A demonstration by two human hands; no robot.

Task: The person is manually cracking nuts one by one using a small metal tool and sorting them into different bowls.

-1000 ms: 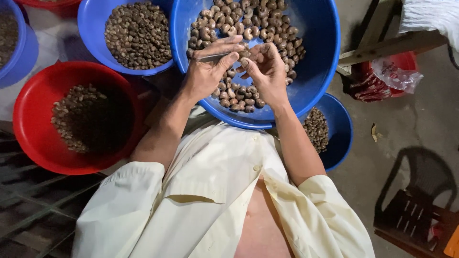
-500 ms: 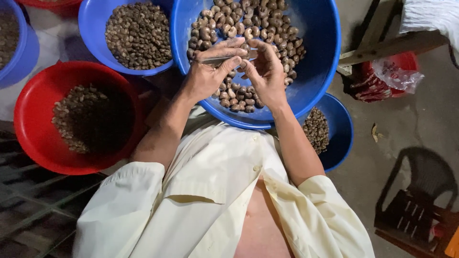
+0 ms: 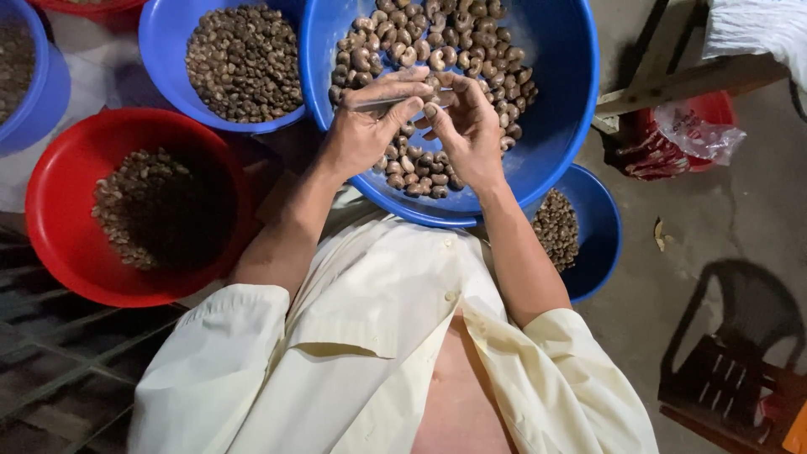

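item: one kidney-shaped nut point(image 3: 431, 107), pale brown, pinched between the fingertips of the right hand point(image 3: 467, 126) just above the heap it belongs to, held high and close so the tool can reach it. the right hand's grip is narrow, thumb and forefinger closed on the nut. the left hand point(image 3: 366, 126) holds a thin metal blade or pick point(image 3: 382, 102), fingers wrapped tight around it, thumb pressed along it, its tip pointing at the nut (whether the tip touches the shell cannot be told). both hands hover over the large blue basin point(image 3: 563, 101), which sits nearest the body, seemingly so that anything dropped falls back among the unworked nuts point(image 3: 437, 50) filling its middle and far side. to the left, near but apart: a red bowl point(image 3: 59, 185) with a darker, smaller lot of kernels or shell pieces point(image 3: 143, 210); beyond it a blue bowl point(image 3: 168, 34) with a fuller brown lot point(image 3: 244, 59); a further blue vessel point(image 3: 38, 101) cut by the frame's left edge. partly under the large basin, right side, a smaller blue bowl point(image 3: 601, 244) with more nuts point(image 3: 555, 227). the bowls ring the seat within arm's reach, likely for sorting. further right: a red container point(image 3: 714, 105) holding crumpled clear plastic point(image 3: 698, 134), a wooden beam point(image 3: 681, 84), and a dark stool point(image 3: 731, 387). the person wears a cream shirt point(image 3: 370, 336), open at front.
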